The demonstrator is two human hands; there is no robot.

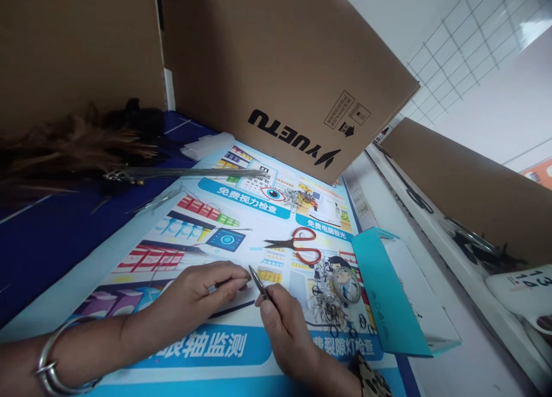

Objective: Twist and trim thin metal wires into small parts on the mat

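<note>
My right hand (284,322) is closed around a slim pointed metal tool (257,282), its tip aimed up and left; its handle is hidden in the palm, so I cannot tell if it is pliers or tweezers. Just left of the tip, my left hand (213,286) pinches thumb against fingers. Whatever is between them is too small to make out. Scissors (304,246) with red-orange handles lie beyond both hands, blades pointing left. A heap of small wire pieces and dark rings (330,305) sits right of my right hand, with a roll of wire (346,285) on it.
A turquoise open box (375,293) stands at the right. Long thin wires (194,172) lie at the back left beside brown feathers (73,144). A smaller wire heap (295,198) lies farther back. Cardboard boxes (267,52) wall off the rear. A printed poster covers the table.
</note>
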